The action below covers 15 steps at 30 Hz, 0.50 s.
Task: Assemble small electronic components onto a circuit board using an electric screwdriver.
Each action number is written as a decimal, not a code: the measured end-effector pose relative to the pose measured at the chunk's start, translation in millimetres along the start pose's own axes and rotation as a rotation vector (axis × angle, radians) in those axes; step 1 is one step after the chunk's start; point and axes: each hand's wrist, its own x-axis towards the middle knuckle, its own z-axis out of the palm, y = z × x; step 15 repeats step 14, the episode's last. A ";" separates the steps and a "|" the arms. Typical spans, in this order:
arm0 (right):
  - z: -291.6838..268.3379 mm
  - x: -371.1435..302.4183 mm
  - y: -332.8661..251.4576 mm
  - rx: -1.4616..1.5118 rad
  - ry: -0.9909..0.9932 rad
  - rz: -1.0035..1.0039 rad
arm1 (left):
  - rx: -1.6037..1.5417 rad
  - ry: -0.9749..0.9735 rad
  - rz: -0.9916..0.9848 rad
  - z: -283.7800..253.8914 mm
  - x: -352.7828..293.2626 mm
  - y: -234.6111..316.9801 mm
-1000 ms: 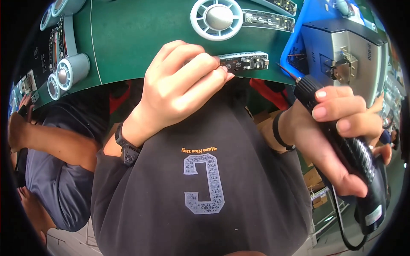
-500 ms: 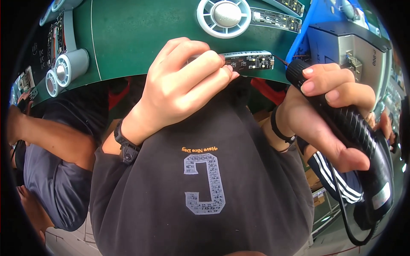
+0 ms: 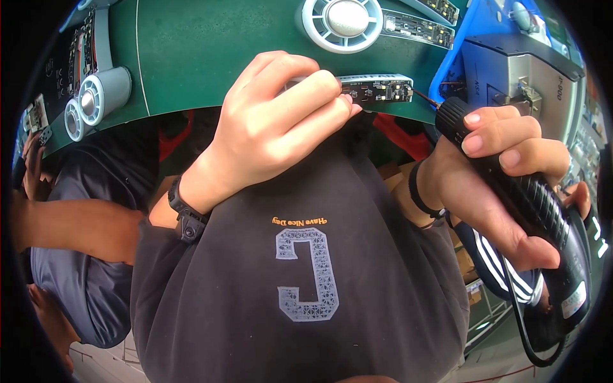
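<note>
My left hand is closed round a handheld fan part, whose narrow handle shows a black circuit board with small light components. My fingers hide its other end. In my right hand I grip a black electric screwdriver, its cord hanging below. The thin screwdriver bit points left at the end of the board; whether it touches cannot be told. Beyond my left hand, a pale blue-white round fan lies on the green mat, its handle board exposed.
The green mat covers the bench. More fans lie at the left. At the right are a blue tray edge and a silver-grey metal box. A co-worker's arm shows at the left; another person sits at the right.
My right hand and the screwdriver have shifted slightly right and down, the bit still near the board's end. My left hand keeps its grip. The co-worker's arm at the left has moved.
</note>
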 end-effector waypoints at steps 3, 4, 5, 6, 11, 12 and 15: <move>-4.7 1.7 2.6 0.007 -0.028 0.011 | -0.001 0.008 0.006 0.7 -1.2 -0.1; -6.2 2.6 3.3 0.023 -0.047 0.017 | 0.000 0.010 0.008 0.9 -1.7 -0.4; -7.1 3.2 3.7 0.038 -0.067 0.023 | 0.000 0.013 0.010 1.1 -2.2 -0.6; -7.2 3.8 3.9 0.038 -0.067 0.023 | 0.001 0.015 0.012 1.1 -2.4 -0.9; -8.1 8.2 4.0 0.057 -0.073 0.082 | 0.005 0.020 0.026 1.3 -1.3 -1.2; -8.5 9.1 3.7 0.058 -0.078 0.089 | 0.003 0.019 0.023 1.5 -1.6 -1.0; -8.9 9.7 3.1 0.059 -0.082 0.095 | -0.002 0.016 0.021 1.8 -2.9 -0.5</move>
